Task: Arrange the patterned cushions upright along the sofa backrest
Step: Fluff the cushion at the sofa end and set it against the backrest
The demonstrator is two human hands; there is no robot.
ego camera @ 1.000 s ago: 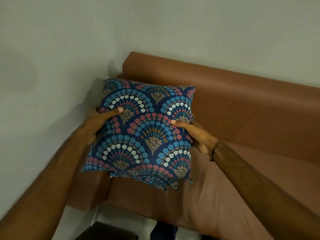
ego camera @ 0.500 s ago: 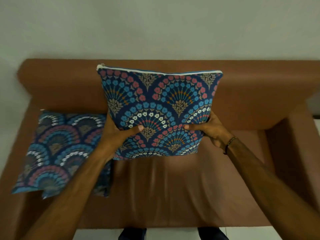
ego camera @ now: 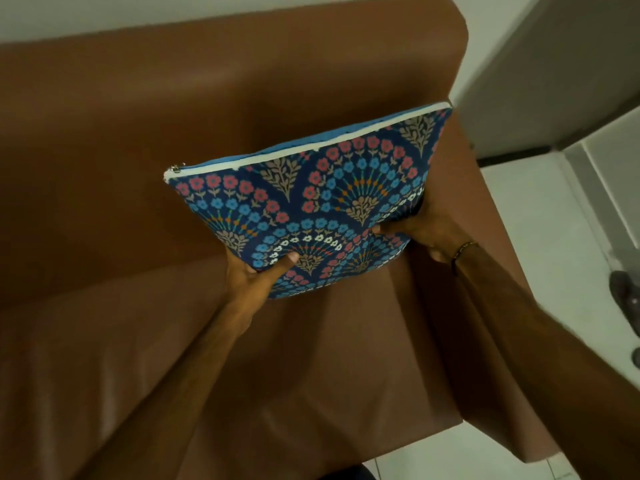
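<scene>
One patterned cushion [ego camera: 311,216] was in view, navy with fan shapes of pink, blue and white flowers. It had one white zip edge [ego camera: 304,147] along its top, with one small metal zip pull [ego camera: 176,168] at the left end. Two bare hands were visible: one left hand [ego camera: 256,275] and one right hand [ego camera: 429,230], each with one forearm reaching in from the bottom of the frame. One dark beaded bracelet [ego camera: 462,249] circled the right wrist. One brown sofa [ego camera: 138,341] filled most of the view, showing one backrest [ego camera: 207,81], one seat and one armrest [ego camera: 485,341] on the right. One dark item [ego camera: 623,289] lay on the pale floor at far right, too blurred to identify.
</scene>
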